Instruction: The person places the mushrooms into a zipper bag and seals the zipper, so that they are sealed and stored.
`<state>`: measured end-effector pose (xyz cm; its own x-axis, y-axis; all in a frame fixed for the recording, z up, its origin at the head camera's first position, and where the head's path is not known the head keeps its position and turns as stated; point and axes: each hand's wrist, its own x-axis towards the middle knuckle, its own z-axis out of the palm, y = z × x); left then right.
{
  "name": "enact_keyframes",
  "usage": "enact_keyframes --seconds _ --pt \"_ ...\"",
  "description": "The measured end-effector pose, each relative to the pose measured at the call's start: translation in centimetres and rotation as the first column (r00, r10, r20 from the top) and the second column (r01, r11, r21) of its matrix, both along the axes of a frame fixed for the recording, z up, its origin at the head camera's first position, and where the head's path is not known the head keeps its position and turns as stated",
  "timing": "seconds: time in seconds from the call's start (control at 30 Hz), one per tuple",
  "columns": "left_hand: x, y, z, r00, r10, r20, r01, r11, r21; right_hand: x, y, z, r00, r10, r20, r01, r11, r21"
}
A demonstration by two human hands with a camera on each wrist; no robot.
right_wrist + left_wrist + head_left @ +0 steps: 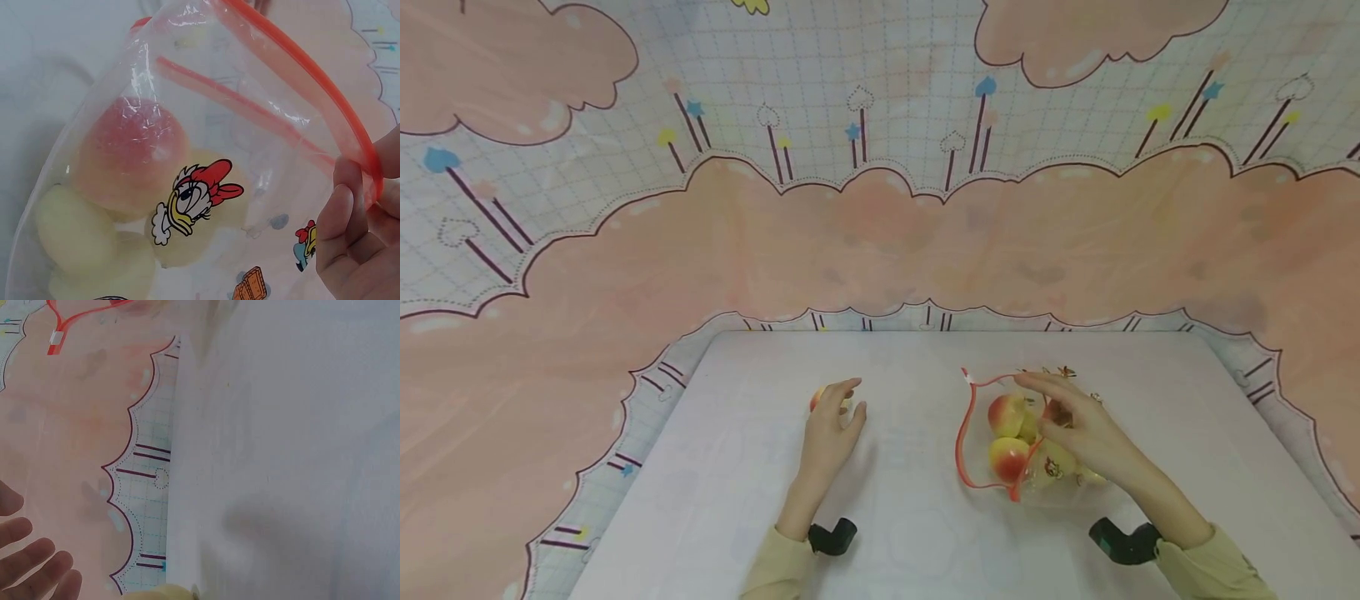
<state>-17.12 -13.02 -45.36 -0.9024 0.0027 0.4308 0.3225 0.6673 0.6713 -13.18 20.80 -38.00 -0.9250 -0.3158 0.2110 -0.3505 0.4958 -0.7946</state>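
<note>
In the head view, my left hand (827, 442) is over the left part of the table, fingers spread and loosely bent, holding nothing. Partly hidden behind it lies a red-and-yellow, apple-like fruit (816, 397). The left wrist view shows the fingers at lower left and a yellow fruit (161, 592) at the bottom edge, apart from them. My right hand (1086, 429) pinches the red-edged mouth of a clear zip bag (262, 200) printed with cartoon ducks. The bag's mouth stands wide toward the left. Inside are red-and-yellow fruit (1009, 458) and pale yellow-green fruit (75, 228).
Both hands work over a white table (895, 533). A peach-coloured patterned cloth (880, 250) lies beyond its far edge and sides. Black angled devices sit at the left wrist (832, 537) and right wrist (1123, 542).
</note>
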Motion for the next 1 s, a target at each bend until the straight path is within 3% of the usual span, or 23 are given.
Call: enact_keyframes --seconds 0.57,1.0 --pt "-1.3 -2.4 -0.3 0.995 0.056 -0.082 -0.06 0.997 -0.047 0.2 0.0 0.0 0.999 -0.012 0.034 0.012 1.0 0.011" --pt "-2.2 -3.7 -1.5 0.995 0.094 0.044 -0.093 0.995 -0.04 0.2 0.1 0.2 0.999 -0.016 0.039 0.015 1.0 0.018"
